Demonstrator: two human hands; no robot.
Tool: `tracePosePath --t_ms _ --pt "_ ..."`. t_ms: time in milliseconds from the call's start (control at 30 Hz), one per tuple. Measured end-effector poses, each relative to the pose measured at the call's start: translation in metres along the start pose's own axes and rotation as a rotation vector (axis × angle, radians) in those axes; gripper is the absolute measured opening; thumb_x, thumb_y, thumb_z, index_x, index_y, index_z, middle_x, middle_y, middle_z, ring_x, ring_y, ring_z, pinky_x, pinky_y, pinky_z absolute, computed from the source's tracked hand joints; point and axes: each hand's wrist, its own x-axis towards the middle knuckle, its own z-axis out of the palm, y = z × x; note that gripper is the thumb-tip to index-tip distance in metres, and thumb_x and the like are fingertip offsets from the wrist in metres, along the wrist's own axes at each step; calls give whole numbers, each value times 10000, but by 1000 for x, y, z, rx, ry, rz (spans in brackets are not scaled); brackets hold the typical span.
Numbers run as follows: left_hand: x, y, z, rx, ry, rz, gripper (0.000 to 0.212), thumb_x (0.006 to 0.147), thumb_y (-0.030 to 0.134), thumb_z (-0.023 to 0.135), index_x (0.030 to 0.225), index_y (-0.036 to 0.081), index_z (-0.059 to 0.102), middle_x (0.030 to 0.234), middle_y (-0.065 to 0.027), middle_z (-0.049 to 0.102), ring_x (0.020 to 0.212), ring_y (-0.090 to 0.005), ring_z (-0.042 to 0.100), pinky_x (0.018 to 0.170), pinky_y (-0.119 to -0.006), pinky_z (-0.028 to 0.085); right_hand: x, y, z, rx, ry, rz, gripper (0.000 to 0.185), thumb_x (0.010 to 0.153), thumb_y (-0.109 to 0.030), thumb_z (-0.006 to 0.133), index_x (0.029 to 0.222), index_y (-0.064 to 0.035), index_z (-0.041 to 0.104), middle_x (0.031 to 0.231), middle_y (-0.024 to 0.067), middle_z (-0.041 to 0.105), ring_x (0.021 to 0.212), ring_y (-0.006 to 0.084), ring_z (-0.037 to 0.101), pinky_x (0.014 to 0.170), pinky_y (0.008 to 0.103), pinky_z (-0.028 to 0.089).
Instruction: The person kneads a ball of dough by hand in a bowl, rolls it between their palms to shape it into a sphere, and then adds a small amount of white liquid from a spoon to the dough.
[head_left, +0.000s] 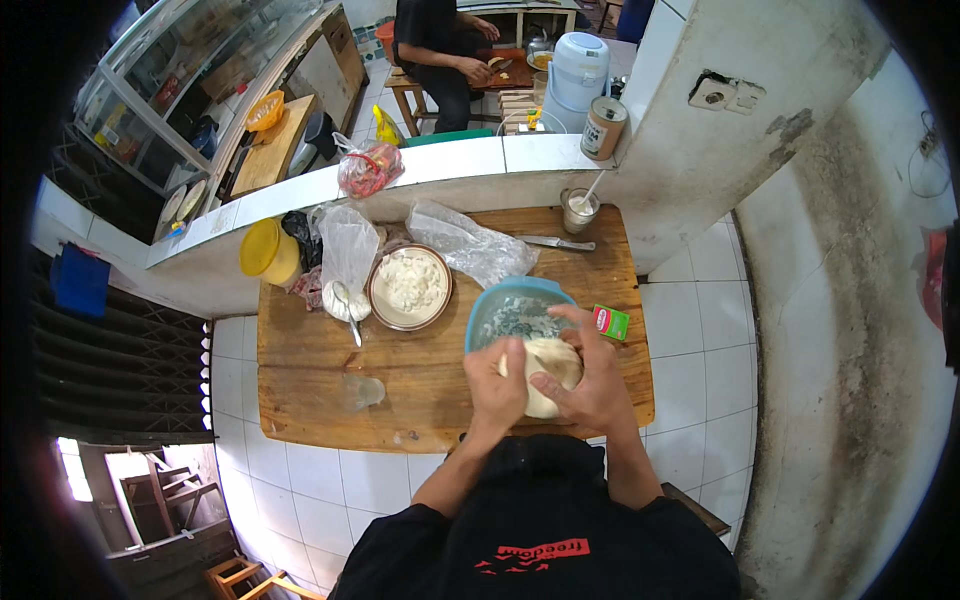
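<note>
Between my two hands is a large lump of pale dough (553, 361), at the near side of a blue plastic basin (474, 319). My left hand (499, 382) grips the dough from the left, thumb upright along its side. On the other side, my right hand (596, 375) holds it with the thumb across the front and the fingers partly raised. Floury residue coats the basin's inside. To the right of the basin lies a small green and red packet (611, 322). Whether the dough touches the basin is hidden by my hands.
On the wooden table (315, 390) are a plate of white, crumbly food (411, 289), a spoon (348, 319), a tipped clear glass (365, 391), plastic bags (480, 244), a knife (556, 242), a glass mug (580, 211) and a yellow-lidded tub (268, 251). Beyond the tiled ledge (457, 157), another person (442, 67) sits working.
</note>
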Motion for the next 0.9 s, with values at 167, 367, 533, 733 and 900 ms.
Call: tracePosePath --t_ms 167,367,533,733,900 --pt "12 19 2 -203 264 -89 446 1044 294 472 770 -34 602 595 -49 544 578 -92 486 507 -306 382 -7 55 28 91 226 -50 444 954 -323 613 1267 -25 511 1092 141 597 1066 212 576 920 311 446" --pt "-11 -4 25 91 63 -33 422 1064 286 404 745 17 465 618 -10 462 574 -95 405 508 -317 340 -17 77 68 546 534 396 324 1050 -308 450 1077 -17 590 1010 79 601 963 129 551 833 292 454" --pt "-18 -6 21 52 53 -89 418 1056 246 411 751 -26 500 631 -20 500 619 -90 428 538 -328 369 -16 78 58 259 539 286 267 973 -239 619 879 10 635 777 51 627 727 110 563 646 293 473" --pt "-2 -7 -6 87 107 -106 412 1025 222 485 734 -52 585 543 -119 483 556 -105 434 500 -366 344 -26 31 17 -11 490 108 227 873 -167 756 793 14 645 664 51 630 625 85 558 575 282 461" --pt "16 25 -38 112 44 -15 380 1021 202 499 756 -58 577 547 -65 464 551 -93 390 491 -340 332 -33 -2 -10 -99 395 -91 228 822 -147 806 775 2 639 676 82 657 577 107 607 540 278 458"
